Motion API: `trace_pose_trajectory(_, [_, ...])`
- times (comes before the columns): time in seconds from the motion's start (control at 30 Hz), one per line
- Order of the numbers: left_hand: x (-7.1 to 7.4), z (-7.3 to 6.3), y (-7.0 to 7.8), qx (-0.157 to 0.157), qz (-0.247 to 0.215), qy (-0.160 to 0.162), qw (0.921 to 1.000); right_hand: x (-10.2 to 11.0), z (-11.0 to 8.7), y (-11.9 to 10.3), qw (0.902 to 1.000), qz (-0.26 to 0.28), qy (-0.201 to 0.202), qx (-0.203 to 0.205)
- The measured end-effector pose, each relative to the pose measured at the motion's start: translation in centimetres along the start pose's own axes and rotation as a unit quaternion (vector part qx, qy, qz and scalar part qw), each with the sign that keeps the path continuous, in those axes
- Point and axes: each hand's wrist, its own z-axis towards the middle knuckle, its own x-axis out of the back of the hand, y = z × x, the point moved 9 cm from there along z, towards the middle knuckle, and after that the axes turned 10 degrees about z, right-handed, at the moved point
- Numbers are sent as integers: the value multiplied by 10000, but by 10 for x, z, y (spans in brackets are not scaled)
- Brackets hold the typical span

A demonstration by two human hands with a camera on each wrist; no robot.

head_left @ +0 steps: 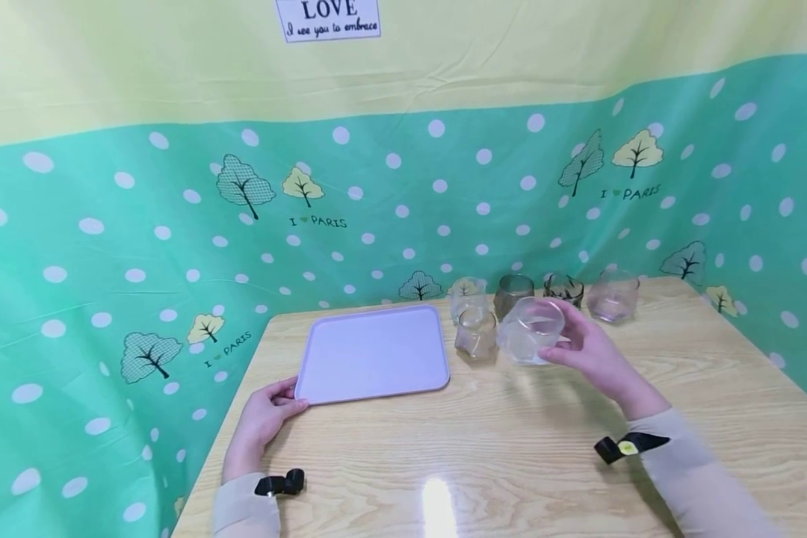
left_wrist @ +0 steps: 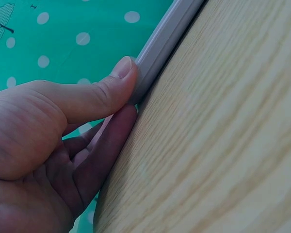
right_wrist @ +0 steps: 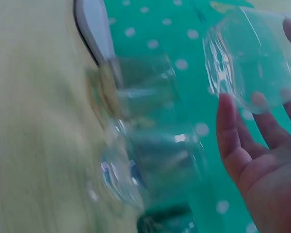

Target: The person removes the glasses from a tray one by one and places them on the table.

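My left hand (head_left: 265,418) pinches the near left corner of a pale lilac tray (head_left: 376,355); in the left wrist view the thumb lies on the tray's rim (left_wrist: 157,46). With my right hand (head_left: 588,351) I hold a clear glass cup (right_wrist: 254,60), its thick, faceted base facing down, thumb and fingers around its side. Below it in the right wrist view stand an amber-tinted glass cup (right_wrist: 140,90) and another clear glass cup (right_wrist: 160,162), both blurred. A dark glass cup (right_wrist: 167,221) shows at the bottom edge.
Behind the right hand, a clear cup (head_left: 467,291), a grey cup (head_left: 513,288), a dark patterned cup (head_left: 563,282) and a pinkish cup (head_left: 612,297) line the back of the wooden table (head_left: 390,463). A green dotted cloth (head_left: 376,179) hangs behind the table and along its sides.
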Motion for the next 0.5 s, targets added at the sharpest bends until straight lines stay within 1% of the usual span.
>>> trace_pose_trajectory(0.13, [-1, -1, -2, 39, 37, -34, 10000, 26, -2, -5, 9998, -177, -51, 91])
trace_pose_trajectory(0.3, [-1, -2, -3, 64, 82, -28, 9999, 53, -5, -5, 9991, -412, -16, 132])
trace_pose_trajectory(0.5, [0, -1, -2, 38, 31, -27, 10000, 83, -11, 2, 9966, -786, 176, -160])
